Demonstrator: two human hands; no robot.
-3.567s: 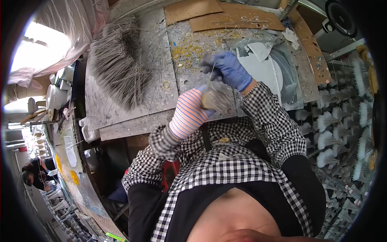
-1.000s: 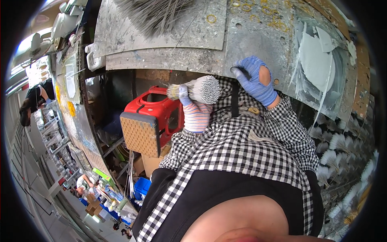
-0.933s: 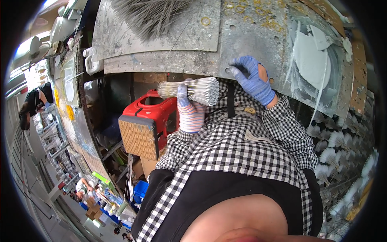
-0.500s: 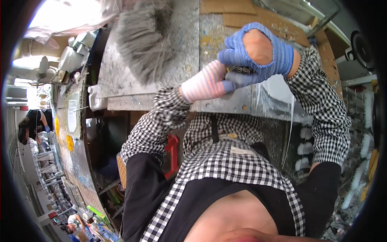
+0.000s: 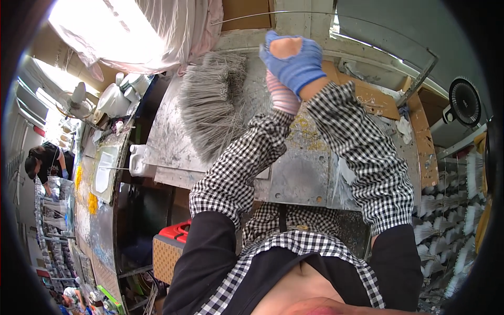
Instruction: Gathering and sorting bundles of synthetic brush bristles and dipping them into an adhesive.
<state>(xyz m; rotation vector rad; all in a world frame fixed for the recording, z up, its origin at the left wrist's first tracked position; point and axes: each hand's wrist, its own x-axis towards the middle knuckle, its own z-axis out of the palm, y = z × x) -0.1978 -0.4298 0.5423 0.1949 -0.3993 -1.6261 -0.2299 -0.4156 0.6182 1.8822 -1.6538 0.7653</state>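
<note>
Over the far part of the metal-topped table, my two gloved hands are pressed together. My right hand (image 5: 294, 60), in a blue knit glove with a hole over its back, curls over the fingers of my left hand (image 5: 283, 94), which wears a pink striped glove. Both look closed, with the left fingers mostly covered by the right. Whatever lies between them is hidden. Just left of them a thick heap of grey wire-like bristles (image 5: 210, 105) rests on the tabletop, apart from both hands.
The worktable (image 5: 299, 178) is stained grey and yellow. Cardboard (image 5: 375, 102) lies at the far right, below a thin bent rod. A white jug (image 5: 140, 160) stands by the left edge, a black fan (image 5: 464, 100) at right. Another person (image 5: 50, 163) works at far left.
Both hands have moved together farther away over the table and a little left, arms now stretched out. The view has tilted up, showing more of the wall and plastic sheet.
</note>
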